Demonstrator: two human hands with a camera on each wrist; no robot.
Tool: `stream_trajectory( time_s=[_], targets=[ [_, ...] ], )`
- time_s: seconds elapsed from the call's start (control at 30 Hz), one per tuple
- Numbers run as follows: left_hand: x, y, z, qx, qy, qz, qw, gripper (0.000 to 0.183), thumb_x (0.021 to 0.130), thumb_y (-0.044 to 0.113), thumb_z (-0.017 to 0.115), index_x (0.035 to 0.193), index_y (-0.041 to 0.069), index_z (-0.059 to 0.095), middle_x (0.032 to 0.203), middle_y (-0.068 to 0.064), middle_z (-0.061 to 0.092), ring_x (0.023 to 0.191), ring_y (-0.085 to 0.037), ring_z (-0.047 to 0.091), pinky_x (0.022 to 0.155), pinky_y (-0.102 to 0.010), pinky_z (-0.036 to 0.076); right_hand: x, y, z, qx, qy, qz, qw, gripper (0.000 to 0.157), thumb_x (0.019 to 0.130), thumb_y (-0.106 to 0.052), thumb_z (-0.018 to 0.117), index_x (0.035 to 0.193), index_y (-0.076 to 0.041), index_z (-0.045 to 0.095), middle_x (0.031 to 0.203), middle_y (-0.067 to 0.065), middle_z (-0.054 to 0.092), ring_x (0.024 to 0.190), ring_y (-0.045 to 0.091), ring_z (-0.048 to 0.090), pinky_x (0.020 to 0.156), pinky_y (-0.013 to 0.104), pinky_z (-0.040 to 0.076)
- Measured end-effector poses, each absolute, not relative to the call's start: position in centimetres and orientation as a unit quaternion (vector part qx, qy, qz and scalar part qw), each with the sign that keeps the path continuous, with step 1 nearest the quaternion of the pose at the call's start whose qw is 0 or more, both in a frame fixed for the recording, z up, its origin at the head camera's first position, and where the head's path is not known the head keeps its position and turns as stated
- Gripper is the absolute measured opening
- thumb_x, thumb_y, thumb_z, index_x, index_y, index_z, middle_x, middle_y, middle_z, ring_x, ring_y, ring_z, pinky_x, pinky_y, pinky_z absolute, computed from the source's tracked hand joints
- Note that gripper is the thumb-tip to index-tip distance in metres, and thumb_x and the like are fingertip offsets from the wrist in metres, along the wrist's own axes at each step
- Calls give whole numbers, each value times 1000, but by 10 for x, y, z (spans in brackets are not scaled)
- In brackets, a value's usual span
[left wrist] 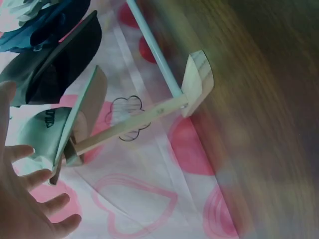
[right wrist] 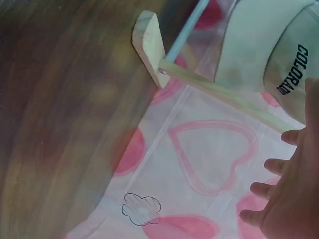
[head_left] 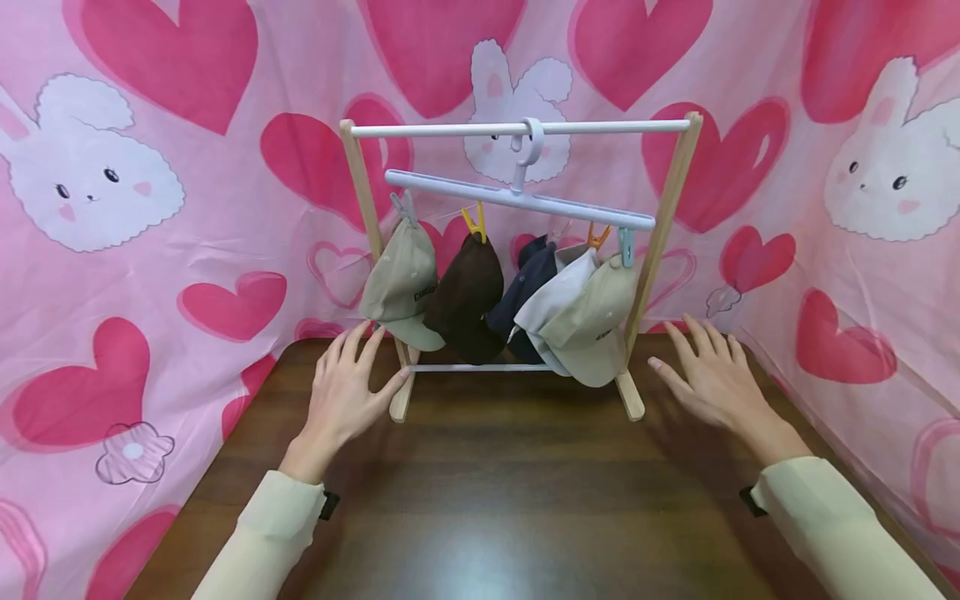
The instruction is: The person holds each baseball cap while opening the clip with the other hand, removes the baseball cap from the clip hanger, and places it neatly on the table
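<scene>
- Head view: a wooden rack with white bars stands at the far side of the brown table, before a pink heart-and-rabbit cloth.
- A pale hanger hooks over the rack's top bar and tilts, its right end lower than its left.
- Below the hanger, from left to right, hang a left beige cap, a dark brown cap, a navy cap, a white cap and a right beige cap, the last partly covering the white one. A grey clip, a yellow clip, an orange clip and a blue clip show above them.
- The left hand is beside the rack's left side, the right hand just right of its right foot; both have fingers spread and hold nothing.
- Left wrist view: the left hand's fingers are extended apart, near the left beige cap; I cannot tell whether they touch it.
- Right wrist view: the right hand's fingers are apart and grip nothing, near the right beige cap, which bears dark lettering.
</scene>
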State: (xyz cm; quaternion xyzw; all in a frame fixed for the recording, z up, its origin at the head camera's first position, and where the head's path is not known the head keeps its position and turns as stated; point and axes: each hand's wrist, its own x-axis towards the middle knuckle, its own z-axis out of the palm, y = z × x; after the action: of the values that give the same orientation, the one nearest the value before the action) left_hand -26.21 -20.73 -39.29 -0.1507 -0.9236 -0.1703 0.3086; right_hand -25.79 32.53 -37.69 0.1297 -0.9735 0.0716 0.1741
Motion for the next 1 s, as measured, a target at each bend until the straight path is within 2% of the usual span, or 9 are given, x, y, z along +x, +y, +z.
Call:
stream_trajectory(
  time_s=[0.37, 0.53, 0.77, 0.8, 0.9, 1.0],
  targets=[
    [-263, -194, -391, -163, -908, -231, 310, 70, 91, 52, 71, 146, 12, 55, 148, -9, 51, 134, -37, 47, 101, -64, 41, -259, 321, -369, 138, -960, 110, 216, 68, 103, -47, 54, 152, -2, 40, 151, 27, 40, 138, 51, 35, 104, 72, 31],
    [-264, -188, -390, -172, -900, -259, 306, 66, 92, 50, 71, 145, 14, 55, 143, -7, 56, 128, -35, 53, 94, -63, 47, -261, 317, -362, 143, -955, 132, 224, 64, 103, -42, 56, 151, -2, 42, 149, 27, 42, 136, 50, 39, 103, 73, 33],
    [-265, -178, -388, -183, -894, -292, 285, 62, 94, 49, 71, 144, 15, 56, 141, -4, 57, 128, -29, 56, 91, -60, 51, -263, 315, -356, 145, -948, 176, 220, 60, 104, -38, 57, 150, -2, 41, 143, 27, 48, 131, 50, 44, 97, 74, 38],
    [-265, -177, -388, -184, -894, -296, 281, 62, 94, 48, 71, 144, 16, 56, 141, -3, 57, 125, -29, 58, 90, -59, 52, -264, 316, -355, 146, -947, 181, 222, 60, 104, -37, 57, 150, -1, 42, 142, 27, 49, 130, 50, 45, 96, 74, 38],
    [-267, -172, -387, -191, -893, -308, 268, 59, 95, 46, 71, 143, 16, 57, 139, -2, 58, 102, -24, 63, 78, -49, 54, -266, 316, -352, 148, -945, 189, 223, 59, 104, -36, 57, 149, -1, 42, 140, 27, 51, 127, 50, 48, 94, 74, 40],
    [-269, -166, -385, -198, -889, -321, 260, 54, 95, 41, 72, 141, 16, 58, 131, 0, 60, 84, -17, 59, 70, -41, 51, -268, 316, -349, 150, -944, 194, 223, 58, 104, -36, 57, 148, -2, 43, 140, 27, 51, 127, 49, 49, 93, 75, 40]
  ],
)
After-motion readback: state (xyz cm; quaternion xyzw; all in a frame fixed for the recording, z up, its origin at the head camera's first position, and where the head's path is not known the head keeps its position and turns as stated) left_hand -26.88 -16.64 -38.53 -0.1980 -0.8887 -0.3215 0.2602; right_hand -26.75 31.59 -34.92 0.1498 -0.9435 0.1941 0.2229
